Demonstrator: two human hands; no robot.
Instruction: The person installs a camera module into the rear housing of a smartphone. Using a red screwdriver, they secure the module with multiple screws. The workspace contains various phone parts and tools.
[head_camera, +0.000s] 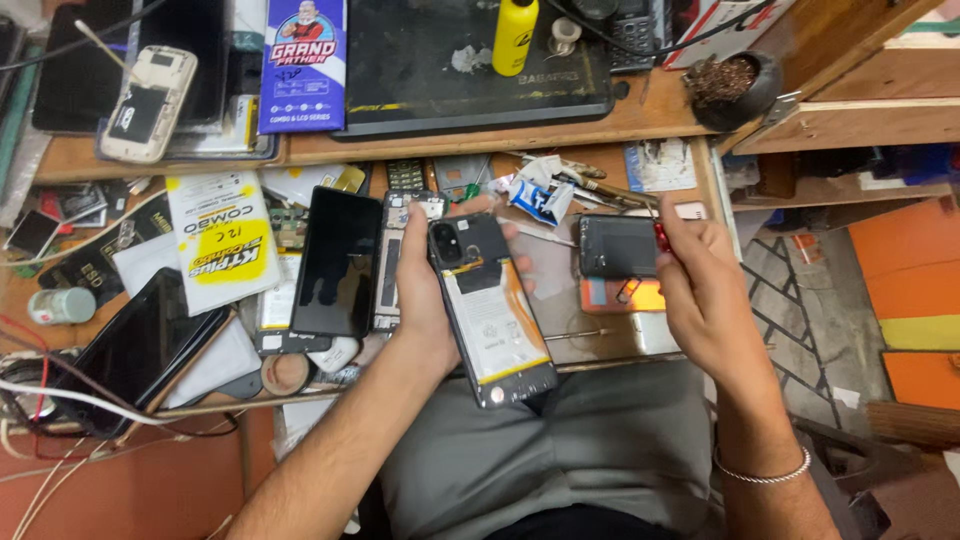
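The work area is a cluttered wooden table (640, 118) with a raised upper level at the back and a lower level near the person, whose lap in grey trousers fills the bottom centre. To the right, an open wooden drawer (850, 122) projects from the table; its contents are not visible.

Containers: a dark round bowl (738, 88) at the right end of the upper level holds a tangle of brownish metal wool. A yellow bottle (515, 35) stands upright on a black work mat (420, 75); its cap is on and its contents cannot be seen.

Left hand (425, 290): the grip is closed around an opened phone (490, 305), thumb on the left edge, fingers wrapped behind and showing at the right edge. The phone is held above the lap at the table's front edge, back cover removed, camera module at the top, white battery exposed.

Right hand (705, 290): the fingers are pinched together on a small tool with a red handle (660, 236), just beside a dark back cover (617, 246) lying on the table. Whether the tool touches it cannot be told.

A black screen panel (337, 262) and a phone frame (392, 262) lie just left of the left hand.
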